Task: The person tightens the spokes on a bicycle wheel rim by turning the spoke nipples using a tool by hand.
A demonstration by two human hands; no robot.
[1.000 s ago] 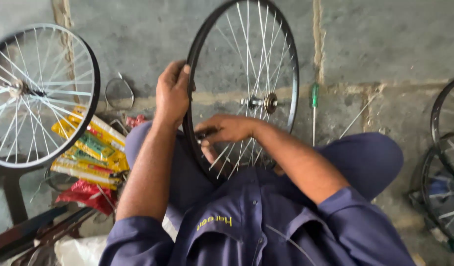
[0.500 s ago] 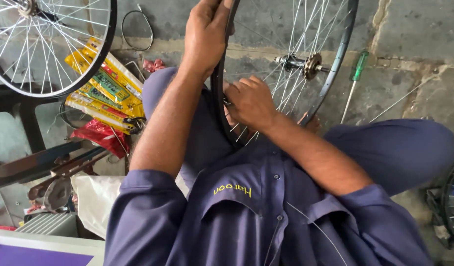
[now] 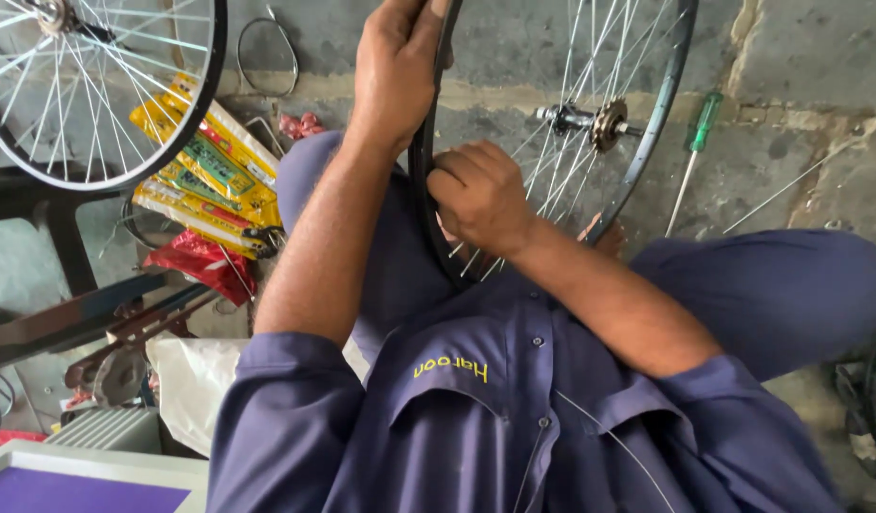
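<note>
In the head view, the person sat on the floor [image 3: 808, 57] with a wheel [image 3: 561, 123] standing upright between the knees, its rim resting against the lap. The left hand [image 3: 395, 71] was clamped around the rim near its top, fingers wrapped over the dark edge. The right hand [image 3: 480, 195] was closed on the rim lower down, fingertips pinched in among the spokes at the inner side; what they held there could not be made out. Compared with a second before, the wheel stood closer and higher in view, the left hand had climbed further up the rim, and the right hand had shifted from the lower spokes to the rim's edge, which suggests the work was moving round the rim from one spoke to the next. The hub [image 3: 599, 122] with its small cog sat to the right of both hands. A green screwdriver [image 3: 694, 152] lay on the floor beyond the wheel, untouched. A second wheel [image 3: 86, 95] stood at the left above yellow packets [image 3: 205, 180] and a red packet [image 3: 200, 266].
</note>
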